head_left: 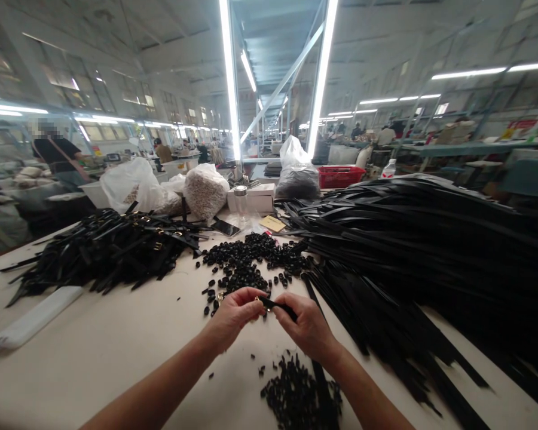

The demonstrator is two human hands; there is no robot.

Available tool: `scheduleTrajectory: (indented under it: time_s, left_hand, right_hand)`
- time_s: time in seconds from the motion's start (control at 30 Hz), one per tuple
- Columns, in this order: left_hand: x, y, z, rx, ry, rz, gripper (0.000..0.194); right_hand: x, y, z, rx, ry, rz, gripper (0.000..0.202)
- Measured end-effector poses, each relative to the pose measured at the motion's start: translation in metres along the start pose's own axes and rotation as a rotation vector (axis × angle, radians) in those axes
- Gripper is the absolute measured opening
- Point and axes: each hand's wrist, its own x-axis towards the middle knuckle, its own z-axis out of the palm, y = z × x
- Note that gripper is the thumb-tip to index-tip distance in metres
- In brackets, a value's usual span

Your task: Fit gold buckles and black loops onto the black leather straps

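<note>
Both forearms in from bottom, converging mid-frame. L hand [237, 313] & R hand [305, 322] knuckles up, fingertips pinched together, nearly touching.

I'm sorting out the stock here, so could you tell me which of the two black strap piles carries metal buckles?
The smaller pile on the left: gold-coloured buckles glint among its straps. The big heap on the right shows only plain black straps.

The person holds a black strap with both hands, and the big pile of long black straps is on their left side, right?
Not quite. Both hands, left hand and right hand, do hold the black strap, but the head view shows the big pile of long straps on their right side.
</note>
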Motion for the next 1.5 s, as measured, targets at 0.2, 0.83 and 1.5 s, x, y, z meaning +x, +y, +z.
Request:
scheduleTrajectory:
  time_s: [0.2,0.83,1.5]
  left_hand:
    - [0.000,-0.012,-0.010,0.027,0.008,-0.007,0.023]
    - [0.003,-0.012,-0.006,-0.134,-0.034,-0.105,0.036]
    - [0.001,-0.019,0.003,0.136,0.043,0.198,0.026]
  right_hand:
    - [-0.002,-0.007,0.003,0.047,-0.125,-0.013,0.013]
    - [0.000,-0.001,0.013,0.425,-0.199,0.246,0.014]
    - [0.000,-0.004,0.011,0.189,-0.069,0.110,0.014]
